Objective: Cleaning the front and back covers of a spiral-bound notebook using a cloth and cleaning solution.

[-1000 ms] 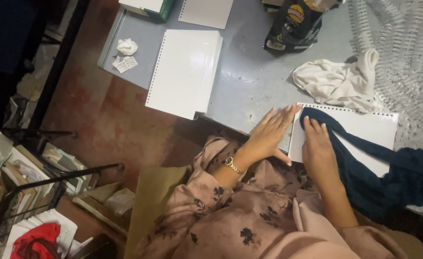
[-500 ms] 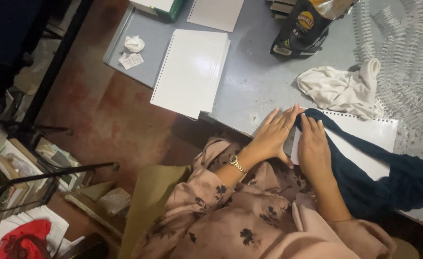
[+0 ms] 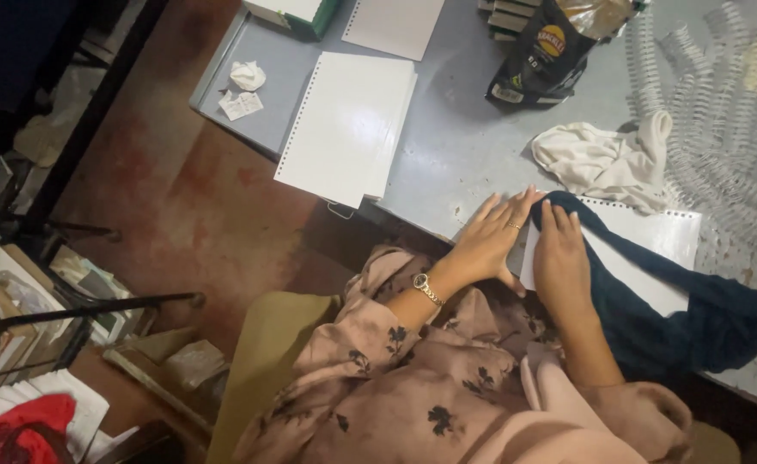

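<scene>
Both hands lie flat and open at the near edge of the grey table [image 3: 447,163], side by side and almost touching. The left hand [image 3: 487,241] presses beside the left edge of a punched white paper stack [image 3: 644,249]; the right hand [image 3: 560,262] rests on that stack, against a dark blue cloth [image 3: 696,309] draped across it. A crumpled white rag [image 3: 606,159] lies just beyond, with another punched stack [image 3: 348,125] farther left.

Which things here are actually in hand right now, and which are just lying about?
In hand: left hand and right hand flat on the punched paper stack, dark blue cloth draped across it.

Lying about: second paper stack, white rag, dark pouch, wire binding coils, crumpled paper.
</scene>
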